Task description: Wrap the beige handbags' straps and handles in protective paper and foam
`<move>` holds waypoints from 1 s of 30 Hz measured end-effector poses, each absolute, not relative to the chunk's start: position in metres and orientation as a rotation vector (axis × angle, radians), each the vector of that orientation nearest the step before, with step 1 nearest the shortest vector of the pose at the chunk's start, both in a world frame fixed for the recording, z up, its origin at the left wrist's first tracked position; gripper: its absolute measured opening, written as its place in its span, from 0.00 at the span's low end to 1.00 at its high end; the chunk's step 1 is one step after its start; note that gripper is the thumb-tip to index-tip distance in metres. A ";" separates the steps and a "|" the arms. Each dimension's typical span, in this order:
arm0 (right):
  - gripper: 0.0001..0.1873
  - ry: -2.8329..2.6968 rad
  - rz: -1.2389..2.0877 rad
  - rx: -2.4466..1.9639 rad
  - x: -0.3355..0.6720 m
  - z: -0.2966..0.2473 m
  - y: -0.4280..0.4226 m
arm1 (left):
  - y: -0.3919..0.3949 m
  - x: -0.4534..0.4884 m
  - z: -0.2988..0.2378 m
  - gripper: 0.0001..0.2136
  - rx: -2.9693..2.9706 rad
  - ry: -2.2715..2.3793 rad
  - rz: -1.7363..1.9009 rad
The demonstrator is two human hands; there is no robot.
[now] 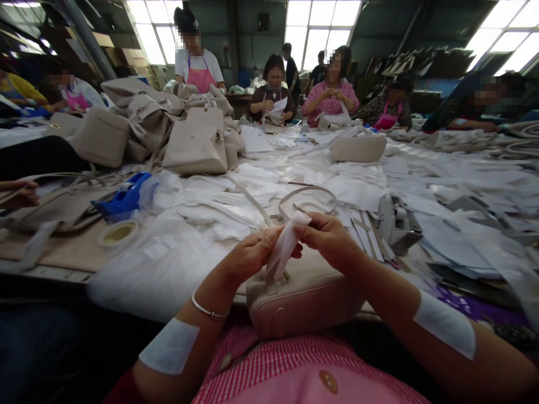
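A beige handbag (303,300) lies at the table's near edge against my body. A white paper-wrapped strap (286,244) rises from its top. My left hand (252,255) pinches the wrapped strap from the left, fingers closed on it. My right hand (328,238) grips the top end of the same wrapping from the right, fingers closed. A loose beige strap loop (307,196) lies on the table just behind my hands.
White paper sheets (362,185) cover the table. A pile of beige handbags (189,140) stands at the back left. A tape roll (118,231) and a blue tape dispenser (124,196) lie left. Grey scissors-like tool (396,221) lies right. Several people work along the far side.
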State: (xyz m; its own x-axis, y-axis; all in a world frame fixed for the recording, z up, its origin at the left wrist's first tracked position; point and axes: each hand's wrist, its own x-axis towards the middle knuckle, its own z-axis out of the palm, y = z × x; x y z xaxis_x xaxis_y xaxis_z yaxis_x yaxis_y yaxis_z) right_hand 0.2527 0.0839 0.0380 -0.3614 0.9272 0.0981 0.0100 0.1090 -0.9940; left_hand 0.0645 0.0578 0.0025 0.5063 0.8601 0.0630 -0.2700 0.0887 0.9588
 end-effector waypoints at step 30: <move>0.06 -1.801 1.380 -1.234 0.229 0.029 0.066 | 0.023 0.066 -0.008 0.12 1.666 1.203 0.940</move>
State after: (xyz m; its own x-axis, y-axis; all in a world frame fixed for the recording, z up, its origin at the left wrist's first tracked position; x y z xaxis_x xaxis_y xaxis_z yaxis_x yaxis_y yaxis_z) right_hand 0.2293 0.0655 0.0293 -0.4260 0.8990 -0.1018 0.3320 0.0507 -0.9419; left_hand 0.0658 0.0231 -0.0077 0.2531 0.9632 0.0906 0.3207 -0.1718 0.9315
